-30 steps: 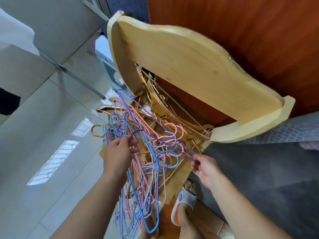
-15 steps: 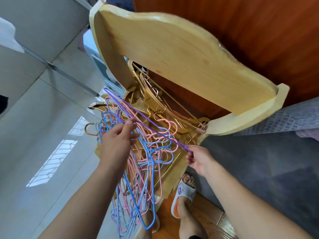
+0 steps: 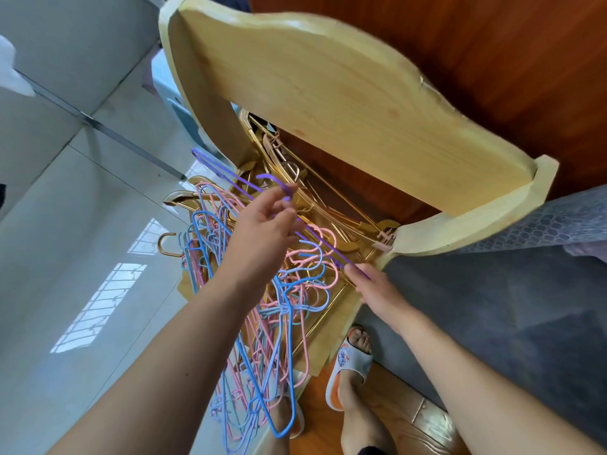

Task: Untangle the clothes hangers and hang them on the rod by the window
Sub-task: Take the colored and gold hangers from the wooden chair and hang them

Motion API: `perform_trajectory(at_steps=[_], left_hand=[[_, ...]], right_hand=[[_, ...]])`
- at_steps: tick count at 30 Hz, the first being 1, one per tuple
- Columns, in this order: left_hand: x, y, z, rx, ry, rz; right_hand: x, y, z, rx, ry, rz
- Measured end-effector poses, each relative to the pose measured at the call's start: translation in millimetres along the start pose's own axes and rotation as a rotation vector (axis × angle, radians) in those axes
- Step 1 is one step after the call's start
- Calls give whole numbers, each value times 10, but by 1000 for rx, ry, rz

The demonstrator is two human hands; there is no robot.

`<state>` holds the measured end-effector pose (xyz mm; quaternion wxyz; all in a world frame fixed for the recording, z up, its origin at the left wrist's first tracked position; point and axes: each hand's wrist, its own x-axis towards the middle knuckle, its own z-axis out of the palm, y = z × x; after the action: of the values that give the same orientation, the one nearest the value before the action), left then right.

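Observation:
A tangle of pink and blue wire hangers [image 3: 262, 307] lies on the seat of a pale wooden chair [image 3: 328, 103] and spills over its front edge. Gold metal hangers [image 3: 295, 178] are stacked behind them, near the chair back. A purple hanger [image 3: 230, 178] stretches across the top of the pile. My left hand [image 3: 262, 224] pinches it near its hook, raised above the pile. My right hand [image 3: 371, 287] pinches its other end at the seat's right side. No rod or window is in view.
Glossy pale floor tiles [image 3: 65, 257] spread to the left. A dark red wooden panel [image 3: 492, 60] stands behind the chair and a grey bed [image 3: 492, 307] lies to the right. My feet in sandals [image 3: 348, 366] stand on wooden flooring below the chair.
My left hand left the blue and pink hangers, rose and took hold of the purple hanger near its hook. My right hand kept its pinch on the purple hanger's end.

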<state>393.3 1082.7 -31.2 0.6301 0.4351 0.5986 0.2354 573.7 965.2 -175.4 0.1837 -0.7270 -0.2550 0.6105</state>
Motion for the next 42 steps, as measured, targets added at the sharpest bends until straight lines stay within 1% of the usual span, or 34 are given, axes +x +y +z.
perform_trajectory(at_steps=[2, 5, 6, 10, 14, 17, 22, 24, 27, 29, 32, 34, 36, 39, 42], left_hand=[[36, 24, 24, -8, -40, 16], [105, 70, 49, 6, -65, 31], [127, 90, 56, 11, -68, 32], [234, 142, 88, 11, -101, 13], [307, 112, 87, 95, -167, -19], [249, -58, -18, 129, -115, -66], [45, -667, -340, 211, 13, -253], [-32, -891, -457, 255, 27, -330], [-145, -1093, -542, 296, 44, -406], [-179, -1157, -567, 317, 72, -405], [-148, -1189, -534, 360, 107, -354], [-97, -1191, -508, 392, 111, -319], [-39, -1182, -495, 440, 107, -294], [-8, -1212, -465, 475, 61, -266], [-48, -1253, -422, 514, 10, -243]], right_hand=[[38, 62, 1, -173, 48, -94], [106, 57, -11, -309, 164, -112], [112, 30, -25, -305, 170, -100], [170, -11, -80, -174, 111, -34], [223, -24, -101, -59, 71, -6], [247, -64, -88, -90, 93, -12], [322, -41, -83, -252, 125, -13], [344, -45, -87, -386, 133, -41], [345, -118, -100, -461, 142, -99], [344, -221, -86, -505, 148, -146], [358, -390, -37, -567, 162, -182], [349, -520, 20, -471, 156, -180], [335, -646, 65, -315, 106, -179], [348, -813, 127, -125, 61, -204], [407, -1005, 145, -90, 110, -294]])
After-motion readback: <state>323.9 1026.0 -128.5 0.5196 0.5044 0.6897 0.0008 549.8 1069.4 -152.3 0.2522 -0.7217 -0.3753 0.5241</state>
